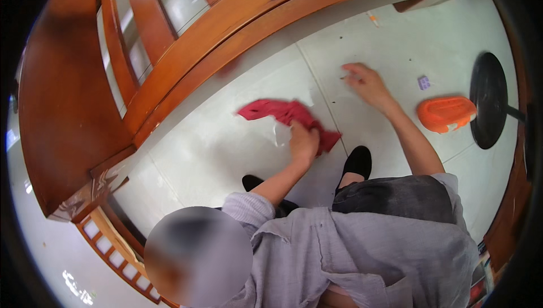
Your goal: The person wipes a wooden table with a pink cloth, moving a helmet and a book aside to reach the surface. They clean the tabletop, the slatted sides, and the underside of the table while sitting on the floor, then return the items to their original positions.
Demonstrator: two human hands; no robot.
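My left hand (pixel 304 140) grips a crumpled red cloth (pixel 292 111), which spreads out on pale floor tiles (pixel 212 147) to the left and right of the fingers. To the right and farther forward, my right hand (pixel 365 85) is over the floor with its fingers apart. A tiny dark speck shows beside its fingertips; whether they touch it cannot be made out. Other small dark specks lie on the tiles around that hand. Both my feet, in black shoes (pixel 357 161), are behind the hands.
A wooden bench (pixel 237 15) with slats runs along the front and left. To the right lie a purple toy building brick (pixel 424 83) and an orange clog-like object (pixel 445 114), beside a round black stand base (pixel 488 100). A small orange-and-white stick (pixel 373 19) lies farther forward.
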